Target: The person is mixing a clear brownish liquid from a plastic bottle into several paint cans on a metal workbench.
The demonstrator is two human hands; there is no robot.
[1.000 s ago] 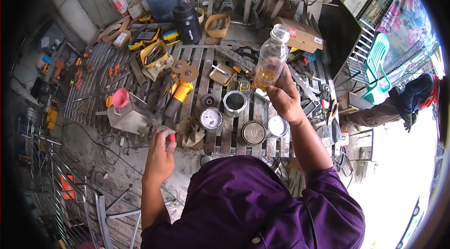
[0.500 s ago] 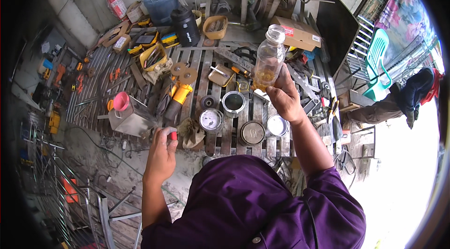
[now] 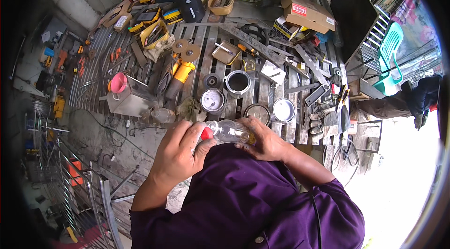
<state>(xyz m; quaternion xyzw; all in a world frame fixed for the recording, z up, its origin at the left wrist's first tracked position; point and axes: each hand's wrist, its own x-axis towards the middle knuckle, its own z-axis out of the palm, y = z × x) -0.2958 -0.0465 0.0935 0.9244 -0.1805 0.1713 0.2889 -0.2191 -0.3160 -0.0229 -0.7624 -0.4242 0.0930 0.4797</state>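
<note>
Close in front of me, a clear plastic bottle [image 3: 228,130] lies on its side in the air, its neck toward the left. My right hand [image 3: 268,142] is closed around its base, where a little amber liquid shows. At the bottle's mouth, my left hand [image 3: 179,155] pinches a red cap [image 3: 206,133] between thumb and fingers. Cap and neck meet or nearly meet; the fingers hide whether the threads engage. Just beyond my hands on the slatted bench [image 3: 290,136] stand an open can with whitish residue [image 3: 213,101], a round closed lid [image 3: 257,113] and a can with a pale inside [image 3: 283,110].
A metal tin [image 3: 133,101] with a pink funnel [image 3: 118,82] stands left on the bench. Behind the cans lie a yellow power tool [image 3: 182,74] and a dark open pot [image 3: 238,82]. Gloves [image 3: 323,122] lie at right; metal racks [image 3: 93,188] stand at lower left.
My right hand has brought the bottle down toward me and tipped it from upright to sideways. My left hand has carried the red cap rightward to the bottle's mouth.
</note>
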